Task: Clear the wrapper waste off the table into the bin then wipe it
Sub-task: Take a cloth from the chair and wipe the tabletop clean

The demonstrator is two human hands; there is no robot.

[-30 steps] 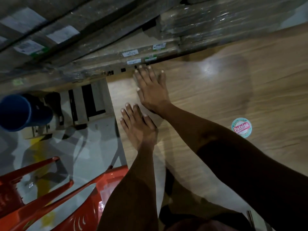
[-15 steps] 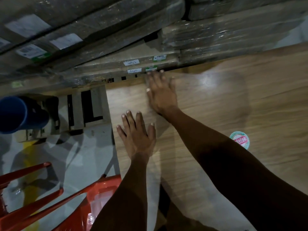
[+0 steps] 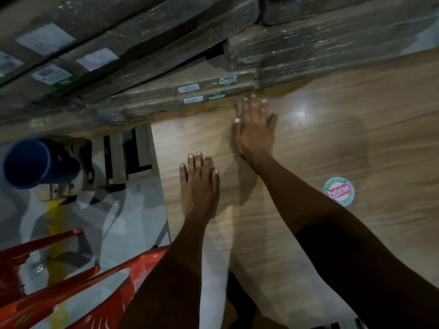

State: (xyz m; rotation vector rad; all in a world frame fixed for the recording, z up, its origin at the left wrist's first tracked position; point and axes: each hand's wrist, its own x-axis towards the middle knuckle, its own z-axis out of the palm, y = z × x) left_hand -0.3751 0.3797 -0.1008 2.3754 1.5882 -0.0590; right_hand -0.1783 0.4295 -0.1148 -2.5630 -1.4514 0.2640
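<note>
Both my hands lie flat on the wooden table [image 3: 356, 143]. My left hand [image 3: 199, 186] rests palm down near the table's left edge, with nothing in it. My right hand [image 3: 255, 129] is further away, close to the far edge, blurred and pressed flat. A thin pale strip, which looks like a wipe [image 3: 238, 108], shows at the left edge of its fingers. A round teal and red sticker [image 3: 338, 191] lies on the table to the right of my right forearm. The blue bin [image 3: 39, 162] stands on the floor to the left.
Plastic-wrapped cardboard boxes [image 3: 213, 91] are stacked along the table's far edge. Red plastic chairs [image 3: 71, 281] stand on the floor at lower left, close to the table's near corner. Flat cardboard pieces [image 3: 128, 153] lie between the bin and the table.
My right hand has slid to the right along the table's far edge. My left hand has stayed flat near the left edge.
</note>
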